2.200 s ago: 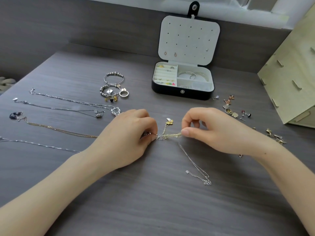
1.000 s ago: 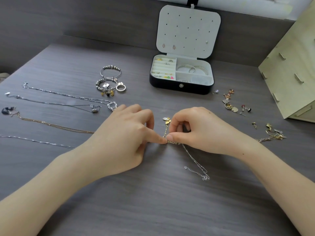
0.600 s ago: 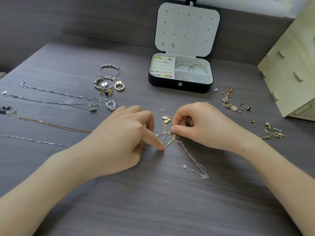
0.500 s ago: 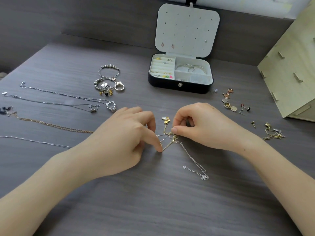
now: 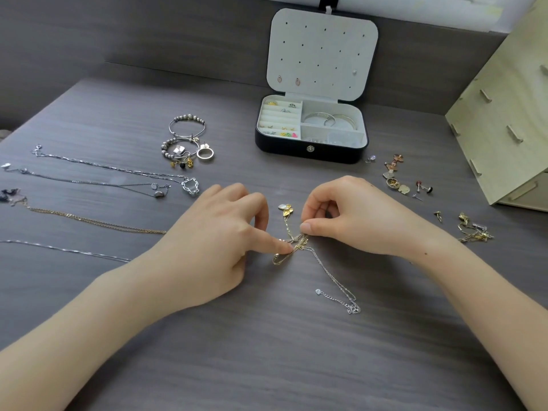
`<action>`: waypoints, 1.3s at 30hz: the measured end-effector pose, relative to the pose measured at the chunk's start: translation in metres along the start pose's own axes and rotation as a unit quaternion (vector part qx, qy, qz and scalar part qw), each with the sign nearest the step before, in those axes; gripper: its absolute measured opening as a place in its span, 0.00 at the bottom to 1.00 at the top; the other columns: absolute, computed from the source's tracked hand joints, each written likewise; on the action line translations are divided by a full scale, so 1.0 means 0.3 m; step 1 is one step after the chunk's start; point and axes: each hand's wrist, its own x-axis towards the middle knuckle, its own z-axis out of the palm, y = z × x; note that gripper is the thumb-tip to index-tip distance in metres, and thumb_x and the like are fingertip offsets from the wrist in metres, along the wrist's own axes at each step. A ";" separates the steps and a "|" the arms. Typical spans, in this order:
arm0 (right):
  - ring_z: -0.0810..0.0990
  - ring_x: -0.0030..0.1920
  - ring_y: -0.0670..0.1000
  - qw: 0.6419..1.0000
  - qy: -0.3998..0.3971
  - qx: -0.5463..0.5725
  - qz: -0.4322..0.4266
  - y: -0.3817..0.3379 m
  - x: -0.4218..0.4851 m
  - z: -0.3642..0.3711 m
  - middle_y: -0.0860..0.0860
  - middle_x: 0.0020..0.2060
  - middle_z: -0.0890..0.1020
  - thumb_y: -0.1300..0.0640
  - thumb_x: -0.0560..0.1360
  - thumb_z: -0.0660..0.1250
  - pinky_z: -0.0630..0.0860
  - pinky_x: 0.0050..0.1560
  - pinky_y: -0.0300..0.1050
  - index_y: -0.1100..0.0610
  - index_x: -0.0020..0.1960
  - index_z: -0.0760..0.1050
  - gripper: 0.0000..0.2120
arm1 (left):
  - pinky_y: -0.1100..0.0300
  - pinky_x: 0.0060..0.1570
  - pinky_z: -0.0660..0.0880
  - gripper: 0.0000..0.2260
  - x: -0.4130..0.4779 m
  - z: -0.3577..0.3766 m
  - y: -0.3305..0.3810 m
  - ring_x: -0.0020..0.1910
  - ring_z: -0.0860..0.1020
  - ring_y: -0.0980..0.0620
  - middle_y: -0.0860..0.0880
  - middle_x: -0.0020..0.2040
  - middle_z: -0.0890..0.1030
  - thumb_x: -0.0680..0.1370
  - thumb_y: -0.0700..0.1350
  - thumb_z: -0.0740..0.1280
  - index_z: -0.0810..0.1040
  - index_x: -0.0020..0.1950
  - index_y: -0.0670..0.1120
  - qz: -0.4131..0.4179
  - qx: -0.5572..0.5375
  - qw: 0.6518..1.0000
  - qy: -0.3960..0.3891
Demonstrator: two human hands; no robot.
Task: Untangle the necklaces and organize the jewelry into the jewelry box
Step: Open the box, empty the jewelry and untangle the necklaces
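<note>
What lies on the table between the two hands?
The head view shows the tangled gold and silver chains there, with a gold flower pendant.

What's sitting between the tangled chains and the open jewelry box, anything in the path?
Nothing visible. Only bare table separates the tangled chains from the jewelry box, whose lid stands open. The gold flower pendant lying that way belongs to the tangle. The right hand pinches it; the left hand presses it.
</note>
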 end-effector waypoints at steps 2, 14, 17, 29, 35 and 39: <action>0.73 0.30 0.36 1.000 -0.001 -0.001 0.002 0.000 -0.002 -0.003 0.43 0.30 0.77 0.53 0.71 0.72 0.66 0.33 0.29 0.51 0.39 0.80 0.03 | 0.56 0.33 0.64 0.29 0.002 -0.008 -0.001 0.35 0.72 0.47 0.51 0.39 0.76 0.65 0.39 0.48 0.84 0.48 0.59 0.007 -0.004 1.000 -0.005; 0.73 0.32 0.38 0.999 -0.028 -0.013 -0.027 -0.008 -0.017 -0.010 0.44 0.31 0.79 0.53 0.70 0.73 0.67 0.34 0.33 0.51 0.40 0.78 0.04 | 0.51 0.34 0.71 0.24 -0.006 0.008 -0.012 0.40 0.70 0.52 0.54 0.43 0.77 0.66 0.38 0.51 0.83 0.46 0.56 -0.028 -0.036 0.999 -0.004; 0.72 0.34 0.37 0.999 -0.025 -0.025 -0.030 -0.004 -0.019 -0.011 0.44 0.33 0.79 0.51 0.69 0.73 0.65 0.34 0.34 0.49 0.41 0.77 0.06 | 0.51 0.32 0.72 0.22 -0.003 0.007 -0.016 0.37 0.74 0.47 0.52 0.42 0.78 0.67 0.40 0.51 0.83 0.46 0.53 -0.040 -0.024 0.999 0.006; 0.72 0.34 0.39 0.999 -0.001 -0.004 -0.048 -0.008 -0.021 -0.008 0.43 0.31 0.77 0.52 0.71 0.70 0.63 0.34 0.33 0.48 0.38 0.76 0.05 | 0.51 0.34 0.71 0.21 0.002 -0.003 -0.005 0.37 0.74 0.43 0.48 0.43 0.77 0.66 0.39 0.52 0.83 0.45 0.51 -0.048 0.016 0.998 0.039; 0.73 0.31 0.39 0.999 -0.013 -0.005 -0.033 -0.002 -0.016 0.001 0.45 0.30 0.79 0.51 0.70 0.73 0.66 0.33 0.32 0.51 0.39 0.78 0.06 | 0.52 0.33 0.70 0.26 -0.004 -0.003 0.008 0.39 0.73 0.46 0.50 0.43 0.77 0.64 0.38 0.50 0.84 0.45 0.57 0.004 -0.016 1.000 0.011; 0.72 0.32 0.39 1.000 0.001 -0.008 -0.020 0.014 -0.008 -0.005 0.45 0.32 0.79 0.52 0.70 0.73 0.65 0.32 0.32 0.52 0.39 0.78 0.05 | 0.54 0.35 0.68 0.26 -0.022 -0.016 0.003 0.42 0.69 0.51 0.51 0.44 0.79 0.65 0.39 0.50 0.85 0.44 0.55 0.004 -0.039 0.999 -0.015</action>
